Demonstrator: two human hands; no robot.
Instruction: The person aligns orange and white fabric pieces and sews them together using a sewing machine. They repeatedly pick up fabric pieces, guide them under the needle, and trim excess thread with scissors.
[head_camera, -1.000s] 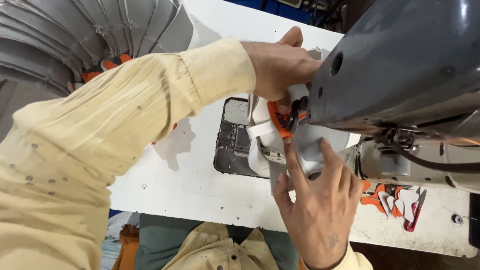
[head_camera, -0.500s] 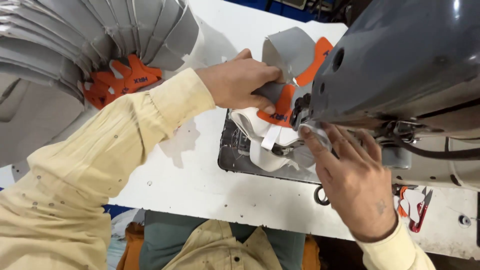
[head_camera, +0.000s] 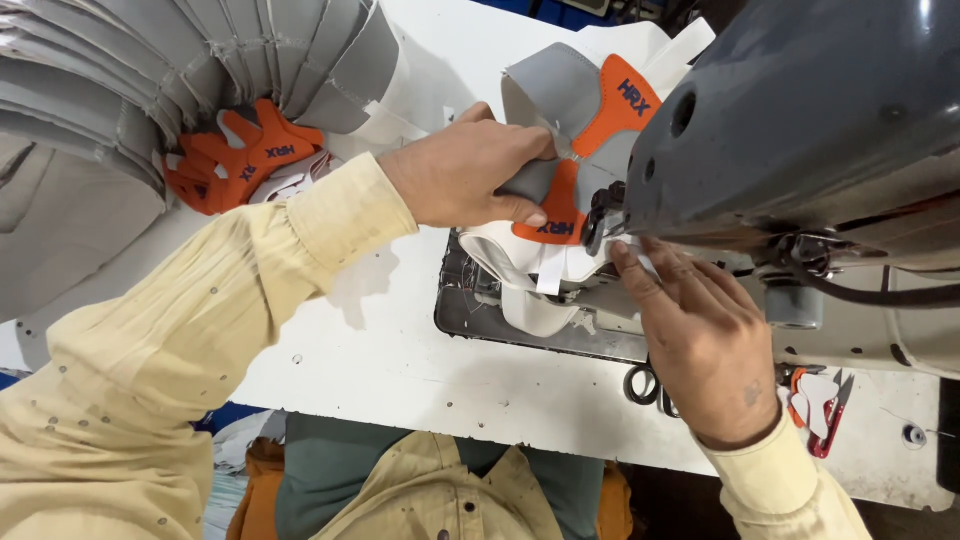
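My left hand (head_camera: 466, 178) grips a grey and orange shoe upper piece (head_camera: 585, 120) and holds it against the head of a dark grey sewing machine (head_camera: 800, 130). My right hand (head_camera: 700, 335) rests flat by the needle area, its fingertips pressing the white lining (head_camera: 525, 265) of the piece onto the metal plate (head_camera: 470, 315). The needle itself is hidden behind the machine head.
A fanned stack of grey cut pieces (head_camera: 150, 70) lies at the upper left with orange pieces (head_camera: 235, 160) beneath it. Black scissors (head_camera: 645, 385) lie under my right hand. Red thread snips (head_camera: 825, 410) sit at the right on the white table (head_camera: 380, 370).
My left hand has pulled back and lifted the grey and orange piece up against the machine head. My right hand has slid right, onto the white lining.
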